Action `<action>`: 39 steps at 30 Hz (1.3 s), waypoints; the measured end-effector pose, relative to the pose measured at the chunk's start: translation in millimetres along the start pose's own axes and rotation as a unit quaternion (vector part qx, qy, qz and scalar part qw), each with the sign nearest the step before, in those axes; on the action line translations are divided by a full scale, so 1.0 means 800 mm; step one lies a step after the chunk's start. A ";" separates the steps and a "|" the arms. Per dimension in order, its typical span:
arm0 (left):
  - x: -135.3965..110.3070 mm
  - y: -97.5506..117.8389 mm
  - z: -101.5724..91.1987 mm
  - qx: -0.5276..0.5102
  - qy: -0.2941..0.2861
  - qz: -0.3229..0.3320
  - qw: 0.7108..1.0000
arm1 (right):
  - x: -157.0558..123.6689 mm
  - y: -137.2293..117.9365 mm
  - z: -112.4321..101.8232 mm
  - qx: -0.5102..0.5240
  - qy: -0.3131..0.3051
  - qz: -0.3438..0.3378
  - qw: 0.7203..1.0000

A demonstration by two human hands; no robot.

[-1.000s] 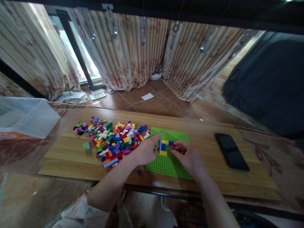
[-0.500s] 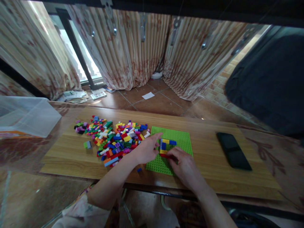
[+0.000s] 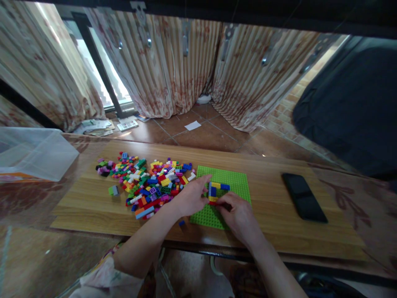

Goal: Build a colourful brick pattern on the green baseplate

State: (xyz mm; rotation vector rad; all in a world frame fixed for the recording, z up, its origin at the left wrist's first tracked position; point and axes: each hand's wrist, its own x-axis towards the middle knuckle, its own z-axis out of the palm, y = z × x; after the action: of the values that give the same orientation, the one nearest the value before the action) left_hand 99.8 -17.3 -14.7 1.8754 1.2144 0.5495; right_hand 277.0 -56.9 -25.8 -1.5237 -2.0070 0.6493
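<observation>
Curtains [image 3: 173,70]: striped folds fill the back, their tops cut off by a dark band along the upper edge.
Dark mass [image 3: 350,103]: big shape at right, running out of view, too dim to name.
Board [image 3: 93,203]: long wooden surface under everything, its near edge partly hidden by both forearms.
Clear bin [image 3: 34,151]: plastic tub at far left, cropped by the edge; nothing can be made out inside it.
Baseplate [image 3: 235,182]: green studded square on the board, near half covered by the hands.
Brick pile [image 3: 145,182]: loose multicoloured heap just left of the baseplate, single pieces too small to sort out.
Phone [image 3: 304,196]: black slab lying flat, well apart to the right.
Left hand [image 3: 190,196]: fingers spread and relaxed, tips resting on the baseplate's left edge, holding nothing that shows.
Right hand [image 3: 237,213]: curled low on the baseplate, fingertips pinching at a red piece; how tight, I cannot tell.
Small build [image 3: 214,190]: blue and yellow bricks standing on the baseplate, between the two hands.
Red piece [image 3: 213,203]: just a sliver at the build's near end, mostly hidden under the right fingers.
</observation>
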 end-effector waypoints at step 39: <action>0.008 -0.010 0.011 0.003 0.041 -0.030 0.999 | 0.007 0.002 -0.005 0.051 0.003 0.105 0.993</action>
State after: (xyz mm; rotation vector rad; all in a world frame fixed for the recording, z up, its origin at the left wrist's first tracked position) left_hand 104.9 -13.5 -27.0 1.8307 1.3219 0.5951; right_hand 279.6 -51.0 -22.9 -1.6864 -1.7936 0.8157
